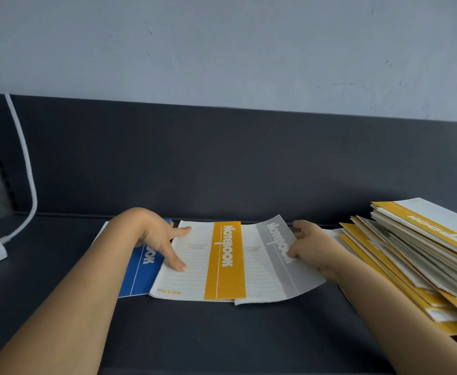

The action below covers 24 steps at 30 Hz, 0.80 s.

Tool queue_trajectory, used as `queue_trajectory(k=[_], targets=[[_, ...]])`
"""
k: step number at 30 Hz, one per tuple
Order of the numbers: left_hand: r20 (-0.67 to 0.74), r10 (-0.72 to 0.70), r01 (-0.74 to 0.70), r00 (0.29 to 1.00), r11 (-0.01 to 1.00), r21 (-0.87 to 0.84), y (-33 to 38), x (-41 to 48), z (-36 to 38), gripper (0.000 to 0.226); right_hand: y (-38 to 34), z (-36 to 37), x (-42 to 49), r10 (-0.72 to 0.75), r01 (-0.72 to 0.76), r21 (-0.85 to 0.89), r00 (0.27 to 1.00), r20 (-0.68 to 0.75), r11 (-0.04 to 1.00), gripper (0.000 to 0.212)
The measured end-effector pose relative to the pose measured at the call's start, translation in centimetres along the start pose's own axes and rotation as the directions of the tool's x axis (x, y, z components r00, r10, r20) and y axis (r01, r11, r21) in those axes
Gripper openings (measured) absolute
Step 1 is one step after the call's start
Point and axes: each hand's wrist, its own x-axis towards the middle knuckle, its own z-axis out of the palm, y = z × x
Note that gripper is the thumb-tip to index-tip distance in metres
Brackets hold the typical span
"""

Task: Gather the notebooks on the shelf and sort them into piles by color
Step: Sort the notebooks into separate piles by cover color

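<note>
Dark grey shelf [222, 334] has open room along its front edge. A yellow pile [411, 253] sprawls at the right edge, likely already sorted. A blue notebook [138, 274], yellow notebook [224, 263] and grey notebook [276, 266] overlap near the back edge. The left hand [151, 231], fingers straight, pins the yellow notebook, probably so the right hand [311, 247], pinching the grey notebook's lifted right edge, can pull it free.

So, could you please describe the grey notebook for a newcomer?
On the dark shelf, a yellow pile sits at the right. Left of it, the right hand grips the grey notebook; the yellow notebook and blue notebook lie further left.
</note>
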Motion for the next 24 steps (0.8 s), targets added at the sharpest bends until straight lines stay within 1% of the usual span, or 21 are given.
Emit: queue_trajectory(k=[1,3,5,8,11,13,15,17,19,21,23,24], targets=[[0.0,0.0,0.0,1.0,1.0,-0.021,0.0,-0.1,0.0,0.115,0.2,-0.3,-0.1,-0.01,0.009,-0.033,1.0,-0.028,0.999,0.059],[0.009,0.007,-0.006,1.0,0.999,-0.05,0.0,-0.2,0.0,0.115,0.3,-0.9,-0.3,-0.041,0.034,-0.09,0.996,-0.077,0.995,0.044],[-0.012,0.029,-0.03,1.0,0.996,-0.085,0.2,-0.4,-0.1,0.107,0.4,-0.9,-0.5,-0.092,0.075,-0.151,0.99,-0.109,0.986,0.033],[-0.169,0.095,-0.108,0.981,0.992,-0.07,1.3,-0.8,0.0,0.091,0.5,-0.2,-0.7,-0.128,0.1,-0.259,0.987,-0.095,0.961,0.04],[-0.32,0.159,-0.203,0.934,0.973,-0.108,3.2,-0.3,0.9,0.085,0.8,0.7,-0.6,-0.17,0.155,-0.399,0.985,-0.002,0.904,0.053],[-0.365,0.17,-0.191,0.915,0.981,-0.02,4.3,0.6,1.9,0.085,1.0,0.9,-0.5,-0.192,0.19,-0.466,0.98,0.044,0.864,0.058],[-0.384,0.177,-0.162,0.906,0.984,0.072,5.1,1.4,2.7,0.086,1.0,0.6,-0.4,-0.232,0.211,-0.506,0.973,0.022,0.836,0.055],[-0.382,0.213,-0.185,0.9,0.977,0.108,6.1,1.6,3.4,0.086,1.2,-0.4,-0.5,-0.264,0.212,-0.549,0.964,-0.017,0.809,0.051],[-0.384,0.276,-0.249,0.881,0.961,0.122,7.5,1.2,4.0,0.085,1.6,-2.1,-0.7,-0.291,0.192,-0.626,0.955,-0.058,0.756,0.043],[-0.423,0.337,-0.327,0.841,0.94,0.099,9.3,0.4,4.4,0.084,2.5,-4.4,-1.0,-0.312,0.15,-0.69,0.943,-0.115,0.708,0.036],[-0.486,0.383,-0.439,0.786,0.899,-0.002,11.5,-0.4,4.6,0.078,3.6,-6.7,-1.4,-0.326,0.105,-0.743,0.932,-0.158,0.661,0.034],[-0.516,0.401,-0.503,0.757,0.862,-0.069,12.9,-0.7,4.7,0.072,4.2,-7.8,-1.6,-0.328,0.079,-0.768,0.928,-0.175,0.635,0.031]])
